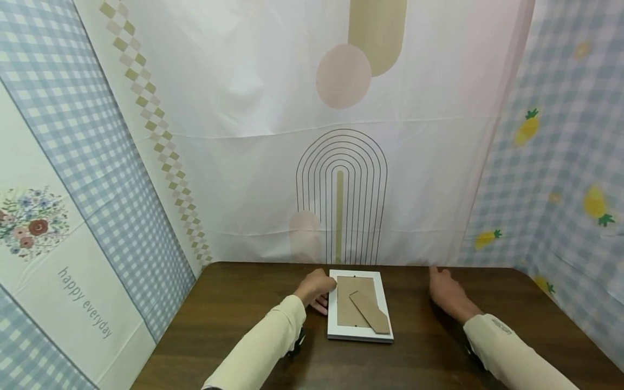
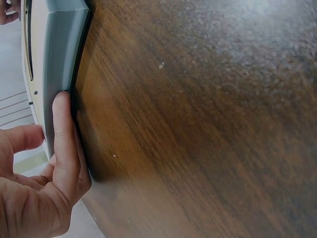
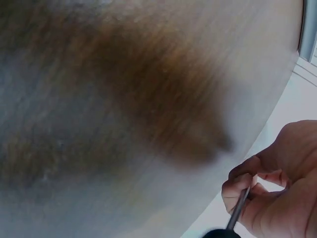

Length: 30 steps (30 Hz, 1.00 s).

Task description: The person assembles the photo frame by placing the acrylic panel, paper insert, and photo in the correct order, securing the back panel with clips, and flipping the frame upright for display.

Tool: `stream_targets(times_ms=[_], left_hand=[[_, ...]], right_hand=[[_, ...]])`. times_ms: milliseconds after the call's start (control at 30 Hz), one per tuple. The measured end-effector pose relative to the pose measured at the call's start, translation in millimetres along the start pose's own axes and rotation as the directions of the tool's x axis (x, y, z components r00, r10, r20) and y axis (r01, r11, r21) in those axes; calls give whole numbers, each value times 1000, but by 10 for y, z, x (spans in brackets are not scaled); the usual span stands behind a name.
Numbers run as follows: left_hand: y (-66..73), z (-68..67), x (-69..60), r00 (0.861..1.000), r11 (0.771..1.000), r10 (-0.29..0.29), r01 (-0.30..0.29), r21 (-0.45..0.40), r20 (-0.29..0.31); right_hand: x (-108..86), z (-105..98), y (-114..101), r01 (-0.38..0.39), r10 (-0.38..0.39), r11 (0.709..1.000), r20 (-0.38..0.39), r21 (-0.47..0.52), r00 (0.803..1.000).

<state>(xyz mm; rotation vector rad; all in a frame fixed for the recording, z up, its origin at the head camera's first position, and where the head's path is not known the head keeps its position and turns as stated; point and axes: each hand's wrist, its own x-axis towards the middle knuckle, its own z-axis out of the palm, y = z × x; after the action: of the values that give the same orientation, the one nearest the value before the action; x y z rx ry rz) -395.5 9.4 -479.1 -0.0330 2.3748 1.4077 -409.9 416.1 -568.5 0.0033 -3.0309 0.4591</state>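
Left hand (image 1: 313,290) pinches the picture frame (image 1: 358,304); right hand (image 1: 448,293), right of the frame, pinches a thin rod (image 3: 237,210). Imo slack left fingers could let the frame skid.

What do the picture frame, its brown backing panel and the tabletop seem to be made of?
The picture frame looks smooth and white: perhaps painted wood or plastic. The backing panel, matte brown, suggests fibreboard. The tabletop shows grain and sheen: perhaps wood or laminate.
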Motion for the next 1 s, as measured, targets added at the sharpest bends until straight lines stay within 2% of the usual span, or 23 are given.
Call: stream_targets(times_ms=[167, 200, 333, 400, 433, 467, 633, 667, 700, 767, 833, 867, 900, 933, 967, 1000], left_hand=[[7, 5, -23, 1000, 1000, -11, 11, -1, -4], [-21, 13, 17, 1000, 1000, -9, 9, 1, -3], [-22, 10, 2, 1000, 1000, -13, 13, 1, 5], [-26, 10, -5, 1000, 1000, -11, 11, 0, 7], [3, 2, -48, 1000, 1000, -19, 19, -5, 7], [-29, 11, -6, 1000, 1000, -13, 13, -4, 9], [-35, 17, -1, 1000, 1000, -10, 10, -4, 3], [-83, 24, 73, 1000, 1000, -8, 8, -5, 5], [-52, 14, 28, 1000, 1000, -11, 11, -9, 2], [-127, 26, 156, 1000, 1000, -6, 6, -15, 2], [-155, 24, 220, 1000, 1000, -7, 7, -16, 8], [-162, 21, 243, 1000, 1000, -6, 7, -14, 9], [-119, 13, 192, 1000, 1000, -7, 7, -9, 8], [-166, 23, 289, 1000, 1000, -7, 7, -4, 8], [-163, 22, 303, 1000, 1000, -15, 15, -2, 10], [-130, 15, 264, 1000, 1000, -18, 18, 4, 10]], right_hand=[[84, 126, 39, 45, -45, 999, 7, 5, 999], [94, 136, 29, 59, -59, 998, 6, 11, 998], [94, 131, -71, 107, -107, 993, -9, 39, 994], [17, 47, -202, 143, -143, 989, -20, 27, 990], [-45, -16, -300, 158, -158, 987, -28, 31, 987], [-116, -87, -410, 170, -168, 985, -36, 34, 985], [-491, -504, -959, 213, -212, 973, -23, 88, 977], [-523, -538, -1015, 218, -217, 971, -21, 93, 976], [-546, -563, -1055, 230, -229, 968, -19, 101, 973], [-566, -579, -1104, 256, -256, 960, -15, 110, 967], [-561, -570, -1122, 285, -285, 951, -12, 118, 958], [-572, -576, -1141, 298, -299, 946, -12, 125, 954], [-584, -581, -1162, 309, -310, 942, -7, 130, 951], [-597, -588, -1184, 318, -320, 939, -1, 135, 947], [-608, -597, -1204, 328, -332, 934, 2, 142, 943], [-618, -604, -1221, 339, -343, 929, 5, 147, 939]])
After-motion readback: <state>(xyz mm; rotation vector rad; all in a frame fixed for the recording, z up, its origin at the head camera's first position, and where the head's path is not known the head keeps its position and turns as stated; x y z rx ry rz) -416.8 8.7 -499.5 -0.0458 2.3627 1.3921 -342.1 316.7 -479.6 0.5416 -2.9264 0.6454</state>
